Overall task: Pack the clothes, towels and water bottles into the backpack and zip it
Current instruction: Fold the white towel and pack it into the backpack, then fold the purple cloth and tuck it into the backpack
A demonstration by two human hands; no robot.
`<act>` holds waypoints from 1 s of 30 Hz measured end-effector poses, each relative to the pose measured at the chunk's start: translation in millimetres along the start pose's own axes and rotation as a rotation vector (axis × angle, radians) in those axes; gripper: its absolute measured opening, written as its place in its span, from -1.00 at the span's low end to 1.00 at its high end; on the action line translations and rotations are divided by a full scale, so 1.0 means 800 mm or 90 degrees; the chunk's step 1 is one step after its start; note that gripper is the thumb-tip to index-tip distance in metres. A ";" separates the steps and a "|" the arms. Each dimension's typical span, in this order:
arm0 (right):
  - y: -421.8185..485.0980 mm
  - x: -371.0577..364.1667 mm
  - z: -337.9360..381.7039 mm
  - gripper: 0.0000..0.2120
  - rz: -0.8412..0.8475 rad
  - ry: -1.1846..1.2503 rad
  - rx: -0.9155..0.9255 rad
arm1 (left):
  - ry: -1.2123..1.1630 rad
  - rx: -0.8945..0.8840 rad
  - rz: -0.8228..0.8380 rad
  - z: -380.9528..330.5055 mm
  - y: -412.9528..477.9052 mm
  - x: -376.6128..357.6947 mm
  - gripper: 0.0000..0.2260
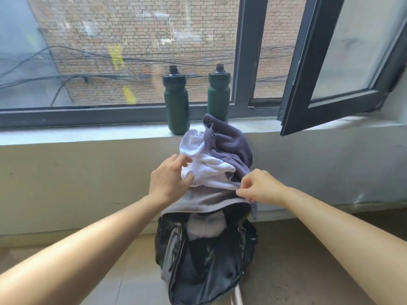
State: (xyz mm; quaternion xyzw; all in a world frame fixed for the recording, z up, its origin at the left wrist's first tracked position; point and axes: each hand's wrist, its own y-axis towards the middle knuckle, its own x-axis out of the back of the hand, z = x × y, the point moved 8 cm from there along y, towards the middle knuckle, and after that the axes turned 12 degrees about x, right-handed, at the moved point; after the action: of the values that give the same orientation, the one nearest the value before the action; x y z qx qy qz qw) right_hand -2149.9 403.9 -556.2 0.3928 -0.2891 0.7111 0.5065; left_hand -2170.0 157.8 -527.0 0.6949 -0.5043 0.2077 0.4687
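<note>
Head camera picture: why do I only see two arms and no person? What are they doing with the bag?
The camera sits on the person's head and looks down, so you see only their own arms. There is no machine here, just bare hands. A black backpack stands open on the floor below a windowsill. Piled on its opening are a white cloth, a dark towel and a grey cloth. The left hand touches the white cloth; the right hand pinches the grey cloth's edge. Two green water bottles wait upright on the sill, not packed yet.
</note>
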 end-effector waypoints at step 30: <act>0.007 0.189 -0.005 -0.91 -0.630 0.252 0.026 | 0.204 -0.010 0.117 -0.025 0.036 -0.088 -0.57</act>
State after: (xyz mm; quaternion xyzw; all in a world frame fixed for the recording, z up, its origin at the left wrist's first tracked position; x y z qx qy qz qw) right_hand -2183.5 480.1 -429.4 0.3500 0.0457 0.4529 0.8187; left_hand -2220.4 209.1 -558.5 0.6001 -0.4864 0.3535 0.5276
